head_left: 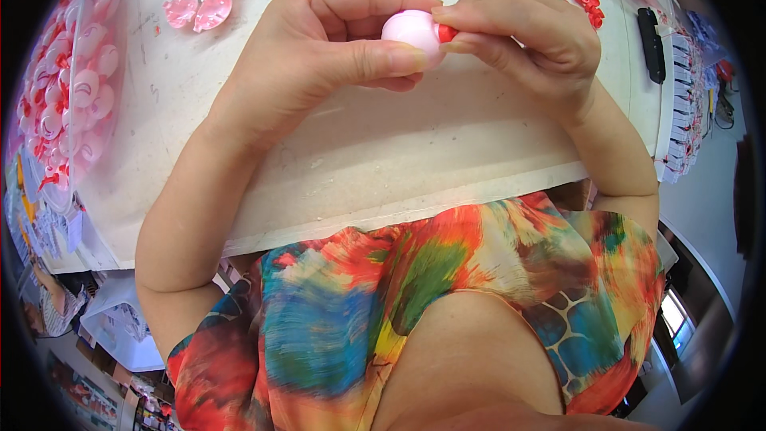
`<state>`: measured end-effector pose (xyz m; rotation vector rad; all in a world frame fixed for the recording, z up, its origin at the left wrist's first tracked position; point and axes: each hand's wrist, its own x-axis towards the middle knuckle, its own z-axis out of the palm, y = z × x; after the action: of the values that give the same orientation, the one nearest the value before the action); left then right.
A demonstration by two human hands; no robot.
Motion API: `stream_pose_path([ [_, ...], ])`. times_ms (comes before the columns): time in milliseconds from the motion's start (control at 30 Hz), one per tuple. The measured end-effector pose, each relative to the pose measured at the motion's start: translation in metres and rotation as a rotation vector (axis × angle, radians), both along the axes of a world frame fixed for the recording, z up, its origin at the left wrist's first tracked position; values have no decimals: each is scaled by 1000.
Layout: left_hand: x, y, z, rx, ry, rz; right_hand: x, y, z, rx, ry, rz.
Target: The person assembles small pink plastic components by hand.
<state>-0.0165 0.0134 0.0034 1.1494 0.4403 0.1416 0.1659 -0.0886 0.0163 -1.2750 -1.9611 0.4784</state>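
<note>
Between both hands, above the white tabletop, is a pale pink plastic ball point(411, 33). My left hand point(319, 44) is closed round its left side, the thumb lying across the front. At the ball's right end is a small red cap point(448, 33), pinched by the thumb and forefinger of my right hand point(531, 36). The cap touches the ball; how deep it sits in it cannot be made out. The other fingers of the right hand are curled.
Shiny pink petal-shaped pieces point(199, 9) lie at the far left. Loose red caps point(589, 6) are scattered at the far right, near a black long-handled tool point(650, 45). On the left stands a clear bin point(76, 80) full of pink balls with red parts.
</note>
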Motion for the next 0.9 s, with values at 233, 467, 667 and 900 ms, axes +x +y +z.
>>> stream_pose_path([
  [233, 2, 0, 4, 24, 0, 24, -2, 3, 4, 45, -48, 18],
  [467, 3, 2, -1, -41, -18, -3, 3, 4, -1, 117, -47, 7],
  [667, 3, 2, -2, -95, -27, -38, 3, 5, -1, 135, -81, 15],
  [900, 1, 2, 0, -73, 21, -55, -4, 4, 5, 138, -139, 6],
])
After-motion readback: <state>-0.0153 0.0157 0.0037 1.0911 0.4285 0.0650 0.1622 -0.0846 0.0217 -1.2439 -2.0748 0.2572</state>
